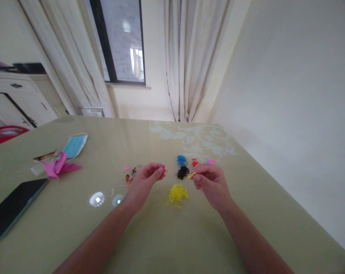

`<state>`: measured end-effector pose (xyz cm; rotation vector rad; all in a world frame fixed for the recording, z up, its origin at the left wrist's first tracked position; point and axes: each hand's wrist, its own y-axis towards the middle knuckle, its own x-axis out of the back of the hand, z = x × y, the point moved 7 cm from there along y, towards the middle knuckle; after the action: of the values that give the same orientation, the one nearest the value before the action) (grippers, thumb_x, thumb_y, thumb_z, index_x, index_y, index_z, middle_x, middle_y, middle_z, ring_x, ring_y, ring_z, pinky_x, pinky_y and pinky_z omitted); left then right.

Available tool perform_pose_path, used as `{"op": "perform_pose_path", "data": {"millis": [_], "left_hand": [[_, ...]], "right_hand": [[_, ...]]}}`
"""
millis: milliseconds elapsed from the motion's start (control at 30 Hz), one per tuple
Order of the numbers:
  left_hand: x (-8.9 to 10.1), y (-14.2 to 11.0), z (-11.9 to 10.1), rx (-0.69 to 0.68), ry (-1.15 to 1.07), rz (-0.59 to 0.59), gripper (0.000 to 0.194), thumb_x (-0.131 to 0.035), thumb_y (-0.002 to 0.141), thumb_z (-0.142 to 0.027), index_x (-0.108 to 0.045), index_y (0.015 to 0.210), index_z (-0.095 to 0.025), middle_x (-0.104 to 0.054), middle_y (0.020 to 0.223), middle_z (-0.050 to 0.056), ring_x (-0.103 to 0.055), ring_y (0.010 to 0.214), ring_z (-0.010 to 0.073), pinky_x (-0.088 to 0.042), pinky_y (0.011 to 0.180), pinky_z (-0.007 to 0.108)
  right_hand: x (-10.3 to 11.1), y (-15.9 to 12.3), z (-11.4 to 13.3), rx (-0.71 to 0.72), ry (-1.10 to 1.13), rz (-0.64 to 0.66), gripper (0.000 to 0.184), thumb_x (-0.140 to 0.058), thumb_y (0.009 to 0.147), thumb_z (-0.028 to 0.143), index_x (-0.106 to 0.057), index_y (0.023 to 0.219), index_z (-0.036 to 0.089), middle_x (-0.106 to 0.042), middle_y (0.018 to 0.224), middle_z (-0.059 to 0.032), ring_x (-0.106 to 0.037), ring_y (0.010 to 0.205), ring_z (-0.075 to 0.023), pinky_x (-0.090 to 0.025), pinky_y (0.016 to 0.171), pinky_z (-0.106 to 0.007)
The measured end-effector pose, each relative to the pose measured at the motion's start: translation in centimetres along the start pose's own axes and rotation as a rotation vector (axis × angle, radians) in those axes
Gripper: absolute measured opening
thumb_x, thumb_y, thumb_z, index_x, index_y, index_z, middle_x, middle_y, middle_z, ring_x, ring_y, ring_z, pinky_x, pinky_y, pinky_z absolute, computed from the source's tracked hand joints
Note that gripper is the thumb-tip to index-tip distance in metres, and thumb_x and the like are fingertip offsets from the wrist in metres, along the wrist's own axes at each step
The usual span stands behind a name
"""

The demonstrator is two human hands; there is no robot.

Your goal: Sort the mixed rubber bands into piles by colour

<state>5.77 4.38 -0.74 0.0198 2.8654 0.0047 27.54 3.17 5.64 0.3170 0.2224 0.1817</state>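
My left hand (149, 178) is closed in a pinch on a small red rubber band (165, 171). Across from it, my right hand (211, 182) pinches a yellow rubber band (192, 175) between thumb and forefinger. Between the hands lie a black pile of bands (183, 172) and, behind it, a blue pile (182, 160). Closer to me is a yellow pile (178, 193). Past my right hand are some red bands (194, 162) and pink bands (211, 161), partly hidden by it. A mixed scatter of bands (129, 177) lies left of my left hand.
On the table (149, 243), a phone (15, 205) lies at the left edge. Beyond it are a folded pink piece (59, 166) and a blue face mask (75, 146). A wall (298, 114) runs along the right side; a curtain (186, 61) hangs behind the table.
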Motion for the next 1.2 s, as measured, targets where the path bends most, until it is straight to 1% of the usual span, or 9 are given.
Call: {"op": "perform_pose_path", "data": {"millis": [100,167,400,567,667,800,967,1067,1200], "left_hand": [[-0.3,-0.2,-0.1,0.004,0.024,0.007,0.034,-0.085,0.080,-0.046,-0.078,0.099,-0.019,-0.080,0.097,0.006,-0.072,0.087,0.0161,-0.059,0.089,0.032],[-0.4,-0.3,-0.2,0.007,0.035,0.011,0.034,-0.085,0.079,-0.046,-0.078,0.099,-0.019,-0.080,0.097,0.006,-0.072,0.087,0.0163,-0.059,0.088,0.031],[-0.4,-0.5,-0.6,0.002,0.070,0.019,0.033,-0.088,0.076,-0.044,-0.077,0.094,-0.019,-0.081,0.095,0.007,-0.072,0.084,0.0173,-0.059,0.085,0.033],[-0.8,-0.7,-0.4,0.013,0.066,0.056,0.030,-0.087,0.077,-0.042,-0.080,0.095,-0.019,-0.082,0.095,0.007,-0.073,0.085,0.0172,-0.059,0.086,0.032],[-1.0,-0.9,-0.6,0.009,0.076,0.072,0.029,-0.087,0.077,-0.041,-0.080,0.095,-0.020,-0.082,0.095,0.006,-0.072,0.086,0.0170,-0.058,0.085,0.031],[-1.7,-1.2,-0.8,0.005,0.124,0.119,0.028,-0.085,0.079,-0.041,-0.080,0.096,-0.020,-0.081,0.092,0.006,-0.072,0.087,0.0180,-0.058,0.086,0.032],[-2.2,-1.5,-0.9,0.019,0.135,0.172,0.024,-0.085,0.079,-0.040,-0.079,0.092,-0.020,-0.081,0.090,0.006,-0.074,0.086,0.0187,-0.059,0.085,0.032],[-2.4,-1.9,-1.1,0.009,0.126,0.197,0.022,-0.084,0.080,-0.039,-0.079,0.091,-0.021,-0.082,0.092,0.006,-0.075,0.088,0.0192,-0.060,0.087,0.032],[-2.8,-2.3,-1.9,-0.028,0.104,0.186,0.021,-0.086,0.079,-0.038,-0.078,0.088,-0.020,-0.083,0.094,0.006,-0.077,0.088,0.0201,-0.061,0.087,0.033]], "right_hand": [[0.0,-0.1,0.0,-0.031,0.017,0.021,0.023,-0.092,0.073,0.043,-0.079,0.078,0.024,-0.073,0.069,-0.0009,-0.051,0.046,-0.0099,-0.042,0.044,-0.024],[0.0,0.0,-0.3,-0.061,-0.044,0.060,0.023,-0.090,0.075,0.043,-0.079,0.081,0.024,-0.072,0.069,-0.0009,-0.052,0.048,-0.0107,-0.041,0.045,-0.024],[-0.4,0.4,-3.9,-0.158,-0.673,0.364,0.014,-0.080,0.085,0.036,-0.085,0.086,0.022,-0.072,0.073,-0.0020,-0.053,0.060,-0.0124,-0.038,0.054,-0.025],[-0.7,0.3,-5.3,-0.142,-0.819,0.411,0.011,-0.078,0.087,0.030,-0.086,0.087,0.023,-0.072,0.076,-0.0028,-0.055,0.064,-0.0135,-0.040,0.059,-0.026],[-0.6,0.5,-4.5,-0.095,-0.794,0.370,0.015,-0.077,0.089,0.034,-0.086,0.091,0.022,-0.071,0.077,-0.0032,-0.054,0.064,-0.0134,-0.039,0.059,-0.027],[-0.6,0.7,-2.8,-0.018,-0.675,0.281,0.027,-0.078,0.088,0.048,-0.085,0.097,0.023,-0.063,0.070,-0.0003,-0.046,0.060,-0.0124,-0.035,0.055,-0.026],[-0.4,0.9,-2.8,-0.005,-0.646,0.269,0.027,-0.079,0.086,0.049,-0.084,0.093,0.023,-0.063,0.070,0.0003,-0.043,0.058,-0.0119,-0.035,0.055,-0.026],[1.3,1.6,-3.4,-0.030,-0.630,0.186,0.024,-0.078,0.087,0.045,-0.083,0.090,0.021,-0.069,0.073,-0.0015,-0.047,0.059,-0.0126,-0.037,0.056,-0.027],[4.6,2.7,-3.4,-0.042,-0.546,-0.031,0.029,-0.078,0.085,0.047,-0.082,0.088,0.018,-0.074,0.076,-0.0050,-0.057,0.064,-0.0161,-0.044,0.061,-0.029]]}}
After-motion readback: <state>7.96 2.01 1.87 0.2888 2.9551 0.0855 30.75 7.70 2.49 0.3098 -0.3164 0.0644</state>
